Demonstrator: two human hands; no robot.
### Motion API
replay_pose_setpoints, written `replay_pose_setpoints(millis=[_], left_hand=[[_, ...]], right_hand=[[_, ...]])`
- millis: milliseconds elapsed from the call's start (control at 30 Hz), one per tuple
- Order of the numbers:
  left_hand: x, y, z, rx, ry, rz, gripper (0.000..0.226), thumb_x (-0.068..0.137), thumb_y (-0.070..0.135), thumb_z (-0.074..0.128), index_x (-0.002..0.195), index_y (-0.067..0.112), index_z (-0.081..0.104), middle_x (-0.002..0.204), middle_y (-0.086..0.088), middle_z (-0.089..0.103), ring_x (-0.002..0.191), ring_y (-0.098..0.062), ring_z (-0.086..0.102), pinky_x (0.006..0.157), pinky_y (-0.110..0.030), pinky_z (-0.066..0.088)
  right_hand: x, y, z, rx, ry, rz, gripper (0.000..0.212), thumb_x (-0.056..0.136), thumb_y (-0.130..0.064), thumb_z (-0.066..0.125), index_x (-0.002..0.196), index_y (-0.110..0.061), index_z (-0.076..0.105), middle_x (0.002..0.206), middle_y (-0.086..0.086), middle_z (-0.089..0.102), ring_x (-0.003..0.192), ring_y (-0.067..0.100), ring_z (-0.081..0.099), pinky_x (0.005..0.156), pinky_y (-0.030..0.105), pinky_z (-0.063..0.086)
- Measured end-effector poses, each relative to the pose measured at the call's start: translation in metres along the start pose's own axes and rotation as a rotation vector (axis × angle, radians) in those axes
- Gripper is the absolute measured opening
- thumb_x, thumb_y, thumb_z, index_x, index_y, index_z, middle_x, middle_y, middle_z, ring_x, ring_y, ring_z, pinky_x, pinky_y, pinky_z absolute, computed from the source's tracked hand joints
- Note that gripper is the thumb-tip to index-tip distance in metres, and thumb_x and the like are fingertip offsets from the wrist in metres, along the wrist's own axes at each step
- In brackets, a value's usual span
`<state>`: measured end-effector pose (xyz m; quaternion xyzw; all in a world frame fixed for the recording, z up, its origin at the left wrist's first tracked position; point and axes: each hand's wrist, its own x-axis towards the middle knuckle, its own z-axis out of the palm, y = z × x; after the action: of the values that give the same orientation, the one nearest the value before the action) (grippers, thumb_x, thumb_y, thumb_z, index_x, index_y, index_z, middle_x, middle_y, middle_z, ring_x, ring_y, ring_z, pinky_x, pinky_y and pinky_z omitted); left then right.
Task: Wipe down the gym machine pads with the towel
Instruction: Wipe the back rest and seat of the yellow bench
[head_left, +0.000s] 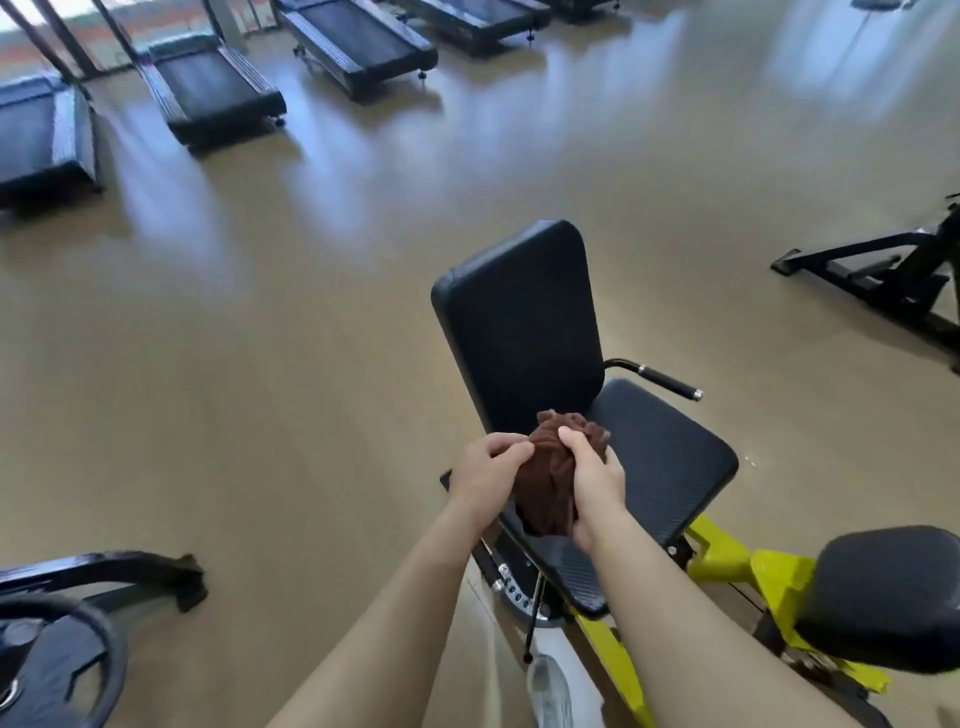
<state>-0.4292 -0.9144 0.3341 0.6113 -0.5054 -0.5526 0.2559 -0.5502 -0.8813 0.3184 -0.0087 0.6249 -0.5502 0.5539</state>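
Note:
A bunched dark brown towel (550, 467) is held between both hands, just above the near left corner of the black seat pad (660, 467). My left hand (485, 470) pinches the towel's left side. My right hand (592, 470) is wrapped around its right side, thumb on top. Behind them stands the black backrest pad (519, 322), upright and tilted slightly back. A rounded black roller pad (888, 597) sits at the lower right on the yellow frame (727, 561).
A black handle grip (670, 384) juts out right of the backrest. Several treadmills (208, 88) line the far side. Another black machine base (883, 275) stands at the right, and a black frame with a wheel (78, 623) at the lower left. Tan floor surrounds everything.

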Motion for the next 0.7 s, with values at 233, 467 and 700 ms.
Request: replay_pose_setpoints(millis=[233, 467, 700], left_hand=[[0.139, 0.001, -0.027, 0.09, 0.373, -0.144, 0.013, 0.099, 0.022, 0.05, 0.092, 0.021, 0.061, 0.101, -0.002, 0.068, 0.095, -0.023, 0.06, 0.088, -0.039, 0.05], [0.248, 0.042, -0.059, -0.048, 0.713, -0.028, 0.013, 0.098, 0.029, 0.043, 0.103, 0.021, 0.053, 0.1, 0.002, 0.061, 0.093, -0.021, 0.054, 0.081, -0.032, 0.039], [0.323, 0.079, -0.072, -0.153, 0.437, 0.135, 0.017, 0.079, 0.037, 0.055, 0.079, 0.026, 0.068, 0.088, 0.005, 0.069, 0.08, -0.017, 0.059, 0.08, -0.032, 0.046]], right_hand=[[0.124, -0.009, 0.029, 0.102, 0.18, 0.057, 0.052, 0.088, -0.033, 0.078, 0.137, -0.028, 0.059, 0.124, 0.003, 0.066, 0.11, 0.031, 0.064, 0.1, 0.049, 0.053], [0.198, -0.005, 0.06, 0.265, 0.345, 0.087, 0.05, 0.093, -0.032, 0.073, 0.14, -0.028, 0.055, 0.118, 0.0, 0.063, 0.104, 0.025, 0.063, 0.086, 0.038, 0.051], [0.237, 0.024, 0.096, 0.322, 0.501, -0.043, 0.035, 0.088, -0.035, 0.074, 0.121, -0.035, 0.062, 0.122, -0.004, 0.068, 0.11, 0.023, 0.067, 0.101, 0.048, 0.055]])
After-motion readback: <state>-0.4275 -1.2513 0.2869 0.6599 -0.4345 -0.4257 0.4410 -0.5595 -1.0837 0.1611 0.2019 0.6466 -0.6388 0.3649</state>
